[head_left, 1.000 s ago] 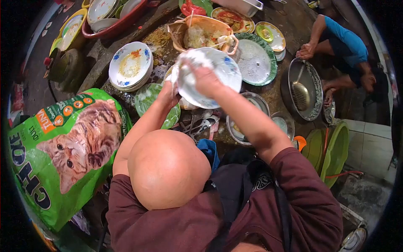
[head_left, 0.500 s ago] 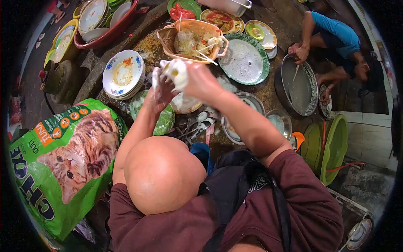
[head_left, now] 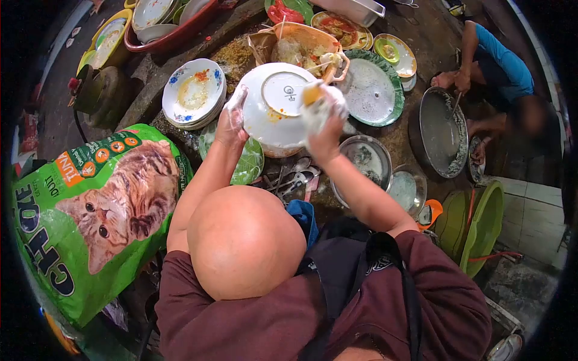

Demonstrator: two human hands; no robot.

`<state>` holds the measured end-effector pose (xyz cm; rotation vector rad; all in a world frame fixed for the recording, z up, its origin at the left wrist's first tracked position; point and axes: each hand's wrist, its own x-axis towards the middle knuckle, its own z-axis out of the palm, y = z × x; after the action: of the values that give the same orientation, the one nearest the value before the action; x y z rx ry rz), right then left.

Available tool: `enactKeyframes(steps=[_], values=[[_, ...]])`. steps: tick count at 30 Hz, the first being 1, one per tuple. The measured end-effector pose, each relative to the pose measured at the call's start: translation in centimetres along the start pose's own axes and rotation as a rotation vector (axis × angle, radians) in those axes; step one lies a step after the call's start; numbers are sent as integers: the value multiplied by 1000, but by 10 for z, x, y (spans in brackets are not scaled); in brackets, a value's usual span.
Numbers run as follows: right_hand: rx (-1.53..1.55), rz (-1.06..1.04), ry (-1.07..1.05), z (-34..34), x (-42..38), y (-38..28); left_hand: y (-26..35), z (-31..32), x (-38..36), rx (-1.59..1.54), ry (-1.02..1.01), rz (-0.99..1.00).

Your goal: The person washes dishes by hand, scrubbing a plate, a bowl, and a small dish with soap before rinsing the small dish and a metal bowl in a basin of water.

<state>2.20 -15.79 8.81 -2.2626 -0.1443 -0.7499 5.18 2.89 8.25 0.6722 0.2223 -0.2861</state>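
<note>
Left grip (head_left: 231,125) clamped on left rim of 1 underside-up plate (head_left: 262,105), held above floor (head_left: 415,45). Right grip (head_left: 326,133) closed on foamy sponge (head_left: 312,95) at plate's right side; sponge blurred, base mark illegible.

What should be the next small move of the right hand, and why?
Probably the right hand should draw the foamy sponge across the underside of the plate: orange residue shows near its base ring, and the left hand holds the rim.

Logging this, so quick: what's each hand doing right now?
Left hand: gripping the upturned plate's edge.
Right hand: closed on a sudsy sponge, beside the plate's other edge.
</note>
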Motion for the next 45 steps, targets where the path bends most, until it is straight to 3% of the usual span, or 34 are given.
enactKeyframes(steps=[3,4,6,7,8,12,13,17,18,20,21,23,26,29,30,32,34,36,37,38,40,42,44,45], values=[[-211,-358,-97,-2,-23,-39,-4,8,-1,14,87,29],[-213,-353,-101,-2,-15,-43,-4,13,-6,38,41,-6],[41,42,-594,9,13,-38,-6,17,-10,67,-3,-44],[-9,-14,-434,22,20,-20,-7,18,-12,69,-24,-31],[-23,122,-478,22,35,-13,-6,20,-13,72,-50,-14],[159,151,-226,18,14,9,0,25,-12,57,61,10],[142,155,-256,7,5,-6,-1,27,-13,72,57,25],[-74,-338,-221,5,-15,-39,-15,22,-11,175,-46,-51],[-75,-330,-220,6,-4,-41,-17,23,-14,179,-46,-58],[-73,-40,-476,13,29,-39,-18,26,-18,126,-49,-79],[-47,91,-488,15,46,-33,-22,22,-14,91,-148,-53],[62,383,-420,30,68,1,-24,16,-15,189,-143,-35],[0,314,-433,23,63,6,-23,18,-12,200,-160,-44],[155,-209,-449,16,31,-22,-27,19,-18,276,-136,-48],[221,-207,-503,1,33,-43,-28,16,-19,280,-135,-46],[153,-106,-521,19,30,-4,-31,10,-20,419,-148,-9],[642,416,-441,21,44,21,-23,16,-23,453,-175,-35],[923,544,-110,33,42,80,-14,27,-24,498,-233,-75],[987,713,-42,28,41,86,-13,31,-25,469,-237,-91],[981,709,-45,23,42,92,-14,34,-26,462,-240,-88],[649,435,-126,17,47,98,-14,41,-33,558,-295,-165],[668,371,-149,11,55,78,-17,46,-34,569,-303,-260],[74,309,-360,-7,59,12,-31,40,-30,543,-340,-318],[2,122,-369,-8,50,-1,-37,38,-30,531,-311,-232]])
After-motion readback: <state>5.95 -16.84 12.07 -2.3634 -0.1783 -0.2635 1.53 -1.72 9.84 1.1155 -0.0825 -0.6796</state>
